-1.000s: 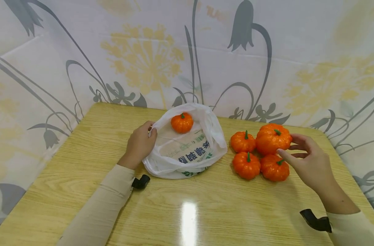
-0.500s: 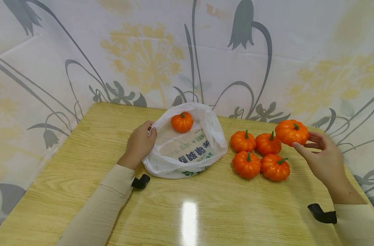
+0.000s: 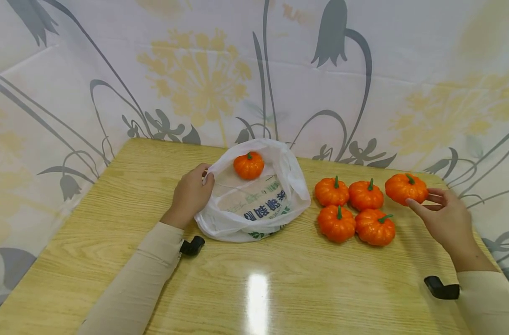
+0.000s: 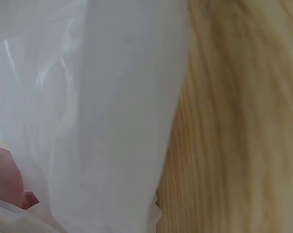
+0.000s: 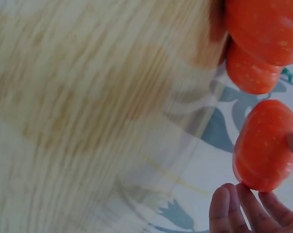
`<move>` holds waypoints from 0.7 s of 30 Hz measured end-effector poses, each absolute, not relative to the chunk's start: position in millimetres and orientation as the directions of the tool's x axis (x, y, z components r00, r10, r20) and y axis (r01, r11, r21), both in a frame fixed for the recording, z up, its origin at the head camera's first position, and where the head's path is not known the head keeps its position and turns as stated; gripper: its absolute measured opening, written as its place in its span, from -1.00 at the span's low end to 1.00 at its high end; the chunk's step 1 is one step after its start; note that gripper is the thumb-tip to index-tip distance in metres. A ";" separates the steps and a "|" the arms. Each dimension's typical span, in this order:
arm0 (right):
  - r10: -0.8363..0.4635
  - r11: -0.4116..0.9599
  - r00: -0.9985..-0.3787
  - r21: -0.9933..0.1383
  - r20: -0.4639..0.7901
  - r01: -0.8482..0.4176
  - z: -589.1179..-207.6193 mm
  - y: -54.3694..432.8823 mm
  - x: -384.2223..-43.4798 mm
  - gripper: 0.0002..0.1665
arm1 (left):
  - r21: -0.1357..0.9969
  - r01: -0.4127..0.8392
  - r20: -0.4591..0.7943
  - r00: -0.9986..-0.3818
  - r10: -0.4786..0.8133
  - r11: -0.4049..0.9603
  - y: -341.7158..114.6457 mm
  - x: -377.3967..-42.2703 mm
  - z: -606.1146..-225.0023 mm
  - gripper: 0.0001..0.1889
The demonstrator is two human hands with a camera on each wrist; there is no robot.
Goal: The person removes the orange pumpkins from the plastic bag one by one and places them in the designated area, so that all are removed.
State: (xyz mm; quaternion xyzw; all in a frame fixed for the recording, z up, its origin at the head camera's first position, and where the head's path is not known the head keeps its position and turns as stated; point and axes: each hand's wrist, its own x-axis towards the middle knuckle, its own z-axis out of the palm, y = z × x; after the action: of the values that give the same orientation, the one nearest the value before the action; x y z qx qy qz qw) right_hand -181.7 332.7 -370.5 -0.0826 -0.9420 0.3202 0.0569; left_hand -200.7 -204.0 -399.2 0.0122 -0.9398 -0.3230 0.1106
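Observation:
My left hand [image 3: 192, 193] pinches the left rim of a white plastic bag [image 3: 298, 181], whose mouth gapes upward on the table. One small orange pumpkin [image 3: 249, 165] with a green stem lies inside it, near the back. On the right, my right hand [image 3: 449, 218] holds another orange pumpkin [image 3: 406, 189] between thumb and fingers; the right wrist view shows this held pumpkin [image 5: 267, 145] too. Left of it several more pumpkins [image 3: 336, 224] sit close together in two rows. In the left wrist view the bag's wall [image 4: 122, 116] hides most of the hand.
The wooden table [image 3: 296, 284] runs back to a wall covering [image 3: 221, 70] printed with grey and yellow flowers. A bright light reflection [image 3: 257, 302] lies on the table's near part. Printed lettering [image 3: 263, 204] shows inside the bag.
My right hand has moved right with its pumpkin, away from above the group, then lowered a little. A pumpkin it had covered now shows in the back row. The left hand stays on the bag.

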 end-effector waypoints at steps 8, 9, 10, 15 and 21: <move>0.161 0.809 -0.987 -0.576 0.025 0.118 -381.3 339.5 -186.0 0.01 | 0.604 0.052 0.204 -0.975 -0.091 0.795 -204.4 -201.1 -400.0 -0.63; 0.159 0.812 -0.987 -0.572 0.019 0.119 -382.4 339.9 -186.6 0.01 | 0.603 0.053 0.204 -0.975 -0.090 0.796 -204.4 -201.1 -400.0 -0.63; 0.154 0.814 -0.988 -0.567 0.009 0.122 -383.0 340.3 -187.0 0.02 | 0.603 0.052 0.204 -0.975 -0.091 0.796 -204.4 -201.2 -399.9 -0.63; 0.134 0.827 -0.990 -0.547 -0.033 0.130 -384.3 341.9 -188.8 0.03 | 0.601 0.050 0.201 -0.975 -0.090 0.798 -204.9 -201.5 -400.9 -0.62; 0.113 0.840 -0.992 -0.528 -0.056 0.125 -386.5 342.8 -189.5 0.04 | 0.602 0.049 0.196 -0.977 -0.088 0.797 -205.1 -202.8 -401.7 -0.62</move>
State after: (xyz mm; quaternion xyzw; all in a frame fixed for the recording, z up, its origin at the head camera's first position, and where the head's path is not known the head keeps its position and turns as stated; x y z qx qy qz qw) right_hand -189.5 342.8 -386.5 -0.0620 -0.9590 0.2762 -0.0114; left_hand -202.8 -205.1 -401.7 0.0104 -0.9418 -0.3183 0.1077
